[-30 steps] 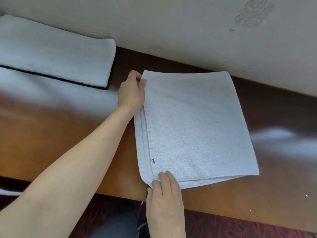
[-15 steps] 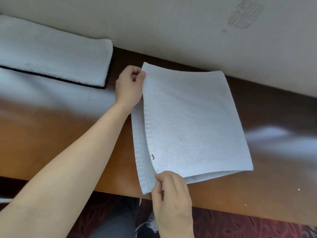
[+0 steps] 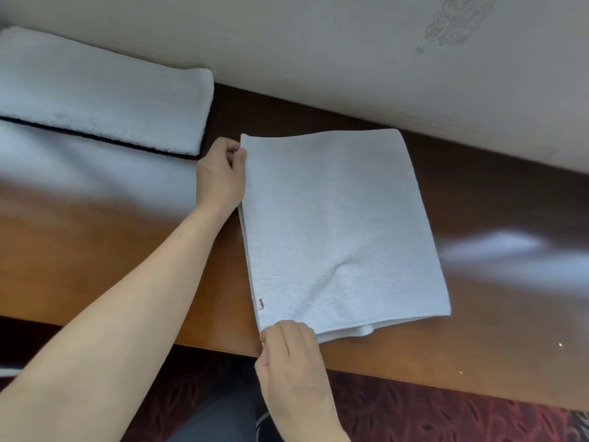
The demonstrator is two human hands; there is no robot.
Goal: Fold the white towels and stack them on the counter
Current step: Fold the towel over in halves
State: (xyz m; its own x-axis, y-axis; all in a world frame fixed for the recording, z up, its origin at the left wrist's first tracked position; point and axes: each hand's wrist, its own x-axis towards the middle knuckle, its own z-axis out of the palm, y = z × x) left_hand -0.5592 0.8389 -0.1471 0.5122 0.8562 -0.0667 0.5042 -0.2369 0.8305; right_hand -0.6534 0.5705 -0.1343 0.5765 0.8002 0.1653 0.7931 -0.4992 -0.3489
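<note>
The top layer of the white towel (image 3: 344, 234) now lies flat, its left edge drawn almost flush over the layers beneath. Half a second ago that layer was raised off the pile, and a second ago the edges sat staggered, with a strip of the lower layers showing along the left. By the look of it the squaring-up of this fold is about done, and the towel seems ready for its next fold or for the stack

The left grip (image 3: 220, 177) pinches the far-left corner, thumb and fingers curled on the cloth. The right grip (image 3: 293, 368) pinches the near-left corner at lower centre of the frame, where a second ago its fingers lay flatter on top. The towel rests on the brown desk (image 3: 95, 250) at the centre of the frame, close to the wall (image 3: 318, 43) (a small brown tag (image 3: 261, 304) shows by its lower-left corner). A second folded towel (image 3: 102, 90) lies at the upper left of the frame, apart from this one, placed as before
</note>
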